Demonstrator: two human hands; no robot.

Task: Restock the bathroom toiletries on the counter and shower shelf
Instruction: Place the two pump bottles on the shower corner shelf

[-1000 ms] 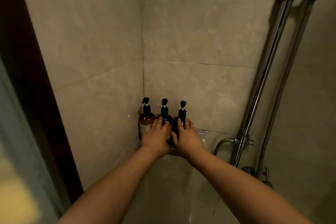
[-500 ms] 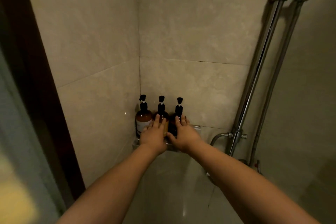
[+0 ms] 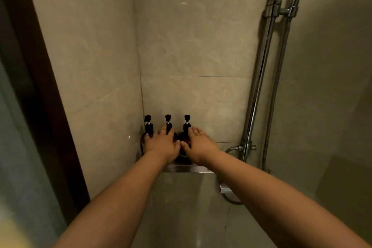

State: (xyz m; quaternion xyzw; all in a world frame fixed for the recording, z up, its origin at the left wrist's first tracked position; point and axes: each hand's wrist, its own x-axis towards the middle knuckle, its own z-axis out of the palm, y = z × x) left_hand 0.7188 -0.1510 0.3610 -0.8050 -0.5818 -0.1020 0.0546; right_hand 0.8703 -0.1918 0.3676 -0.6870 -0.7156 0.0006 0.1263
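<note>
Three dark pump bottles stand in a row on a metal corner shelf (image 3: 187, 168) in the shower. Only the pump head of the left bottle (image 3: 148, 125) and that of the middle bottle (image 3: 168, 119) show clearly. My left hand (image 3: 162, 145) lies flat over the fronts of these two, fingers spread either side of the middle pump neck. My right hand (image 3: 200, 146) cups the right bottle (image 3: 186, 139), thumb on its front and fingers round its right shoulder. The bottle bodies are mostly hidden by my hands.
Beige tiled walls meet in the corner behind the shelf. Chrome shower pipes (image 3: 259, 78) run up the right side to a mixer valve (image 3: 246, 147), with a metal fitting (image 3: 227, 190) below it. A dark door frame (image 3: 40, 86) and a glass panel (image 3: 20, 167) are on the left.
My left hand has slid left to cover the left bottle's body as well. My right hand has shifted right, around the right bottle. The view has tilted so the shelf's front edge shows.
</note>
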